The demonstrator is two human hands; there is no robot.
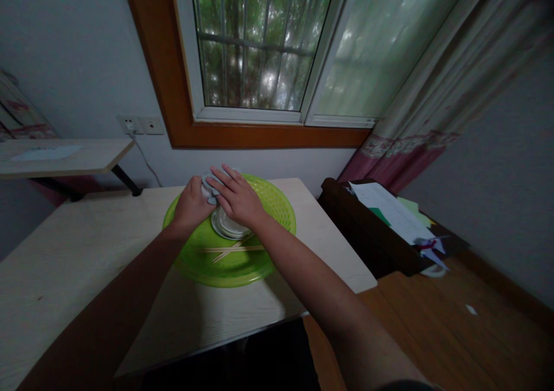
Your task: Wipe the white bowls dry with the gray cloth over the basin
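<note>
A round green plastic basket (259, 252) lies on a pale wooden table (64, 264). Inside it stands a stack of clear glass bowls or a small dish (227, 224), with several wooden chopsticks (231, 250) lying in front. My left hand (191, 203) is closed around a small grey cloth (208, 183) at the stack's top. My right hand (236, 194) lies over the stack with its fingers stretched flat, pressing on the same cloth. Much of the cloth and the bowls is hidden under both hands.
A dark wooden cabinet (367, 235) with papers (389, 206) on top stands to the right of the table. A second small table (64, 154) is at the left by the wall socket (141, 125). The window (259, 44) and curtain (433, 90) are behind.
</note>
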